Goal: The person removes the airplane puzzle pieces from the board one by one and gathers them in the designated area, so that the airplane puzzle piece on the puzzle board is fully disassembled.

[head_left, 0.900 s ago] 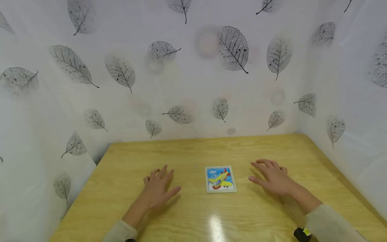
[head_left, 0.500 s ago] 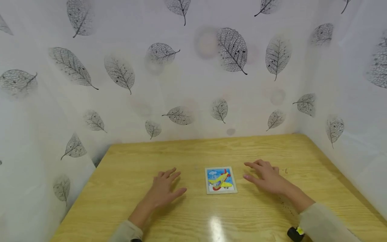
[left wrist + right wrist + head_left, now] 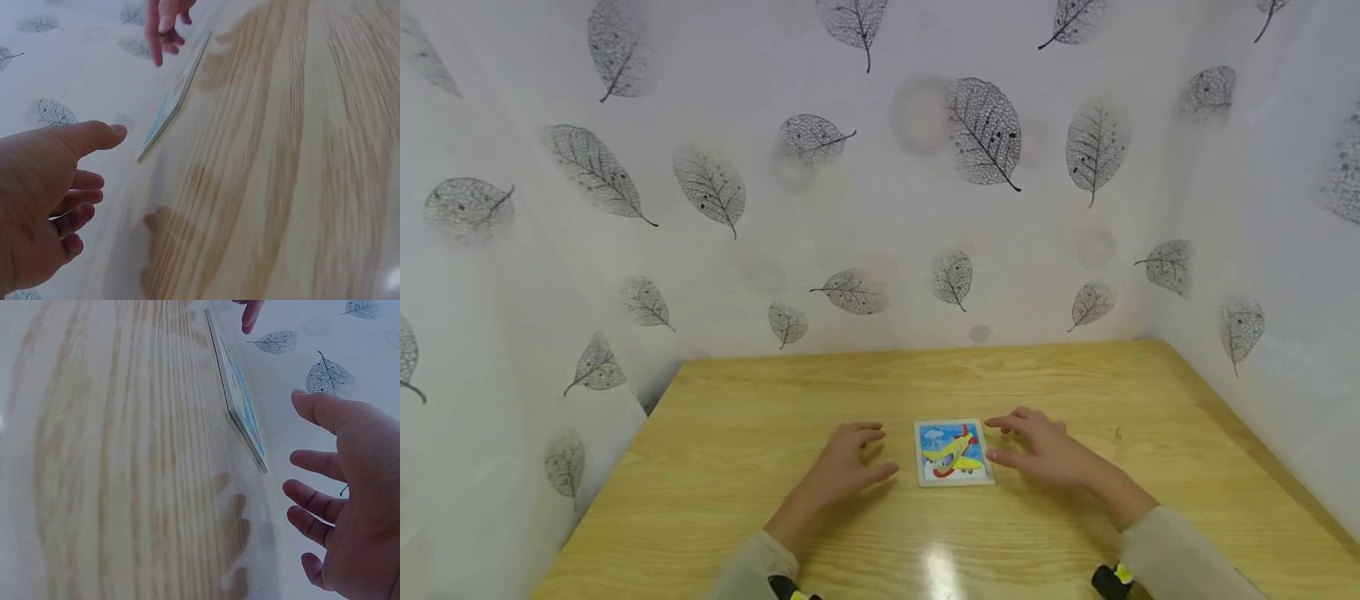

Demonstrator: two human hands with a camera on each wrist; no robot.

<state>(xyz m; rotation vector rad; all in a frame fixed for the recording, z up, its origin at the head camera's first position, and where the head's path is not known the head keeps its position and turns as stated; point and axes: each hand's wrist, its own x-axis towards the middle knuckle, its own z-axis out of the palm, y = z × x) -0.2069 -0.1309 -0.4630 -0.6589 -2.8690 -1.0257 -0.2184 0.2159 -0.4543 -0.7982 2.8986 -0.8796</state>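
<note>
A small square picture puzzle (image 3: pixel 955 454) with a pale frame lies flat on the wooden table; it shows a yellow and red airplane on blue sky. To its left hovers my left hand (image 3: pixel 842 468), thumb and fingers apart with nothing between them. Close by the puzzle's right edge is my right hand (image 3: pixel 1041 450), fingers spread and also holding nothing. In the left wrist view a gap shows between the thumb (image 3: pixel 103 137) and the puzzle (image 3: pixel 175 100). The right wrist view has the puzzle (image 3: pixel 237 394) apart from the right fingers (image 3: pixel 312 500).
The wooden table (image 3: pixel 760 400) reaches back to a white curtain (image 3: pixel 865 208) printed with dark leaf skeletons, which also hangs at both sides. Black wrist devices (image 3: pixel 1111 582) sit at the sleeves.
Both hands have moved inward toward the puzzle, the left one to the right and the right one to the left. The puzzle stays in its place on the table.
</note>
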